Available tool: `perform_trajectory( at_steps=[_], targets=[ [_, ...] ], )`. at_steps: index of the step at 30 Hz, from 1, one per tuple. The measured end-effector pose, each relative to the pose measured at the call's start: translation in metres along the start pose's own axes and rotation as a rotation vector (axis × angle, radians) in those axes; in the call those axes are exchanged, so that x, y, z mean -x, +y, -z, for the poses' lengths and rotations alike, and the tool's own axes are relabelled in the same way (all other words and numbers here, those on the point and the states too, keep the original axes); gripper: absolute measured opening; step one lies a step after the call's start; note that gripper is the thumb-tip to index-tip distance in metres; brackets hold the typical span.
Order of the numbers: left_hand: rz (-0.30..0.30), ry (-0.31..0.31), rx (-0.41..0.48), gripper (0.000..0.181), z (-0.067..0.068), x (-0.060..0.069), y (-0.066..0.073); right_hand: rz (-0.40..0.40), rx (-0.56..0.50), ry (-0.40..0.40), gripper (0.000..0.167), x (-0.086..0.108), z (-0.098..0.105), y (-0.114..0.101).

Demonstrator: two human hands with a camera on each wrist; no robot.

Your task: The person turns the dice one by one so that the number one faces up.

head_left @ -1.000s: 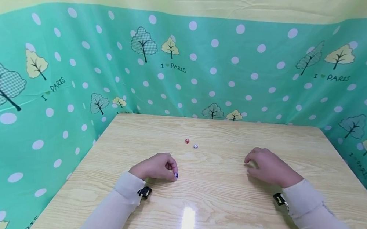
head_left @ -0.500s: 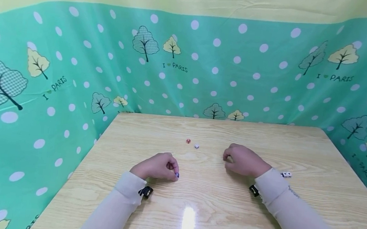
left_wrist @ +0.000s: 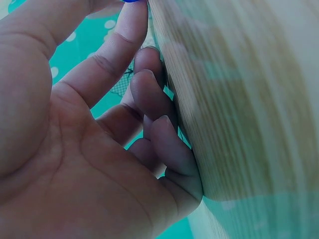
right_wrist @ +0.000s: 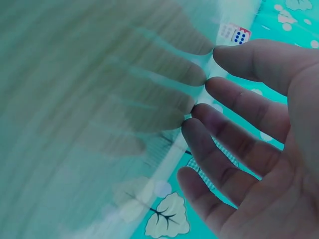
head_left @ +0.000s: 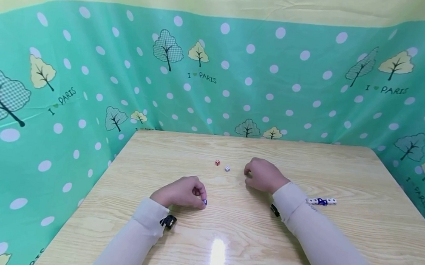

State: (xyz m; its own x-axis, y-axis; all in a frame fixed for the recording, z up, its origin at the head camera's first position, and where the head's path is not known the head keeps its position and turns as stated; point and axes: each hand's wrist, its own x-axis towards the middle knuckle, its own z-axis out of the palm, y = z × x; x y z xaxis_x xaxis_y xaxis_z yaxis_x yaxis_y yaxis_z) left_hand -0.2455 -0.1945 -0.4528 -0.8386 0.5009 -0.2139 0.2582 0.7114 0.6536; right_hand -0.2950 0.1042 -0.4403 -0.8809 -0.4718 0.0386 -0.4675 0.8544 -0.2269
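Note:
My left hand [head_left: 183, 193] pinches a small blue die [head_left: 204, 201] between thumb and forefinger, low over the table; the left wrist view shows only a sliver of that blue die [left_wrist: 130, 1]. Right of a white die [head_left: 227, 168], my right hand [head_left: 264, 175] has its fingers relaxed, with nothing held. A red die [head_left: 217, 163] lies just behind and left of the white one. In the right wrist view the fingertips of that hand [right_wrist: 244, 124] touch the tabletop, and the white die [right_wrist: 240, 36] stands beyond the thumb, with red behind it.
A row of white and blue dice [head_left: 322, 201] lies on the wooden table [head_left: 263, 248] behind my right forearm, its left end at the sleeve. A dotted green cloth [head_left: 240, 88] hangs around the table's back and sides.
My right hand has moved left across the table, toward the white die, and the row of dice has come into sight behind the sleeve. My left hand has stayed in place with its die.

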Motion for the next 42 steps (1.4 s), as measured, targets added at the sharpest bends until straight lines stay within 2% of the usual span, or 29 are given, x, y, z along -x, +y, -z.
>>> perform_trajectory(
  at_steps=[8, 14, 25, 31, 34, 42],
  targets=[
    [0.002, -0.003, -0.004, 0.016, 0.0, 0.0, 0.001, 0.012, 0.113, -0.043, 0.024, -0.021, -0.001, -0.022],
    [0.001, -0.004, -0.004, 0.016, 0.0, -0.002, 0.001, -0.051, 0.211, -0.055, 0.025, -0.035, -0.004, -0.034],
    [0.009, -0.002, -0.022, 0.017, -0.001, -0.003, -0.003, -0.07, 0.201, -0.029, 0.032, -0.049, -0.009, -0.05],
    [0.014, 0.006, -0.035, 0.017, 0.001, -0.001, -0.005, -0.06, 0.202, -0.023, 0.012, -0.06, -0.015, -0.057],
    [0.014, 0.01, -0.038, 0.018, 0.001, -0.001, -0.005, -0.075, 0.205, -0.019, 0.018, -0.063, -0.018, -0.06],
    [0.008, 0.007, -0.035, 0.017, 0.0, -0.003, -0.004, -0.12, 0.212, -0.008, 0.013, -0.06, -0.021, -0.064]
  ],
)
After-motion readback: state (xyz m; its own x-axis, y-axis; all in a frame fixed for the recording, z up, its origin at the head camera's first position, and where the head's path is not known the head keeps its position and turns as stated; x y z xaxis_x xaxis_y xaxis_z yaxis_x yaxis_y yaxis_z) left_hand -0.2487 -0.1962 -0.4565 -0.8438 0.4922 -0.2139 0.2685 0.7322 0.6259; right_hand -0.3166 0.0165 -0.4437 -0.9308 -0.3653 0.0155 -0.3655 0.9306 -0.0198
